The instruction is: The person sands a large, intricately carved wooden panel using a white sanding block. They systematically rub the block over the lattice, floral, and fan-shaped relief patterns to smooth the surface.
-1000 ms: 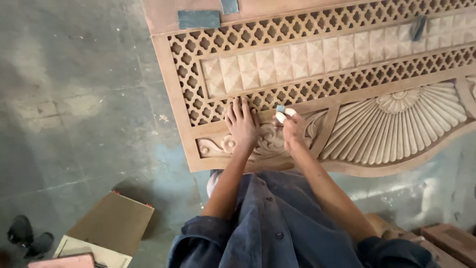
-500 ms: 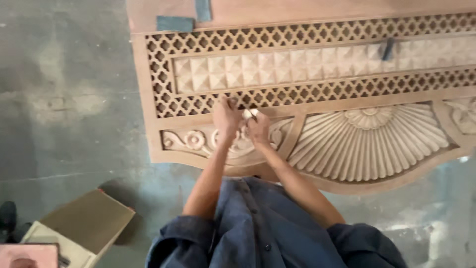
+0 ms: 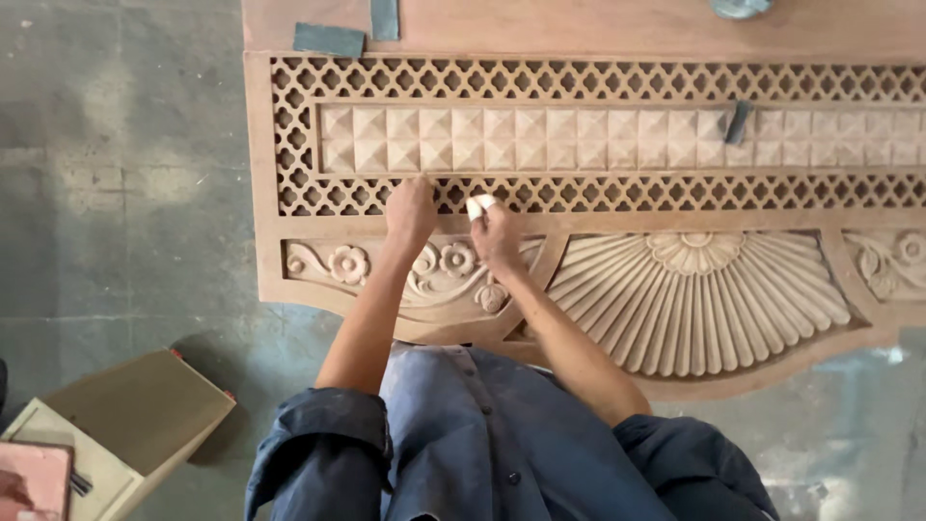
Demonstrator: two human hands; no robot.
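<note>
Head view, looking straight down: a large carved wooden panel lies flat on a grey concrete floor, its long axis running left to right and passing out of view on the right. Its scalloped lower edge faces the person; the plain board edge lies on the far side.

The left hand rests palm down on the panel, fingers together, at the lower strip of pierced lattice, just above the scroll-and-flower carving. It grips nothing that I can see. The right hand sits just beside it, also at the lattice's lower strip, and is closed around a small pale block, which pokes out above the fingers, pointing away from the person toward the lattice. Whether the block touches the wood I cannot tell.

Above the lattice strip runs a row of raised pyramid squares; a small dark piece lies tilted across that row, well to the right of the hands. To the right of the hands, a wide fan-shaped sunburst fills the panel's lower middle. Two bluish-grey pieces lie on the plain board at the panel's far left corner.

Off the panel's near left corner, cardboard boxes sit on the floor. The floor is stained and patchy. Blue sleeves are rolled up at the elbows.
</note>
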